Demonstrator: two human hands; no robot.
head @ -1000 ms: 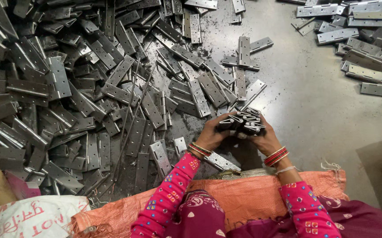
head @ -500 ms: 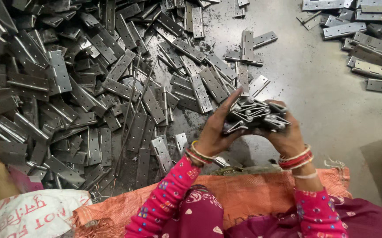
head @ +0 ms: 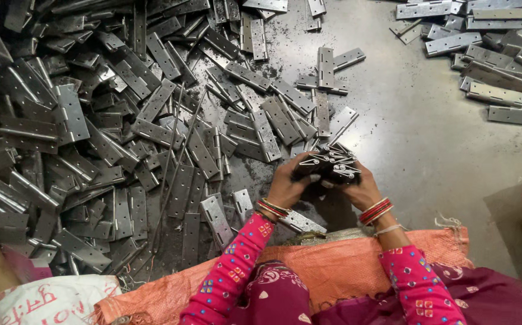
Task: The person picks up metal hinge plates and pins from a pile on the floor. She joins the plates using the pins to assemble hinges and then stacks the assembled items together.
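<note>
Both hands grip 1 bundle of folded metal hinges [head: 328, 165] at the centre of the frame, just above the orange sack [head: 345, 271] across the lap. Half a second ago the bundle sat higher and further right; now it is lower and closer to the body. The left hand [head: 289, 185] clenches its left end, the right hand [head: 362, 188] its right end, fingers wrapped tight, so the stack seems gathered and squared. Loose hinges [head: 80, 132] heap across the floor [head: 417, 138] at left; another pile [head: 489, 54] lies upper right.
</note>
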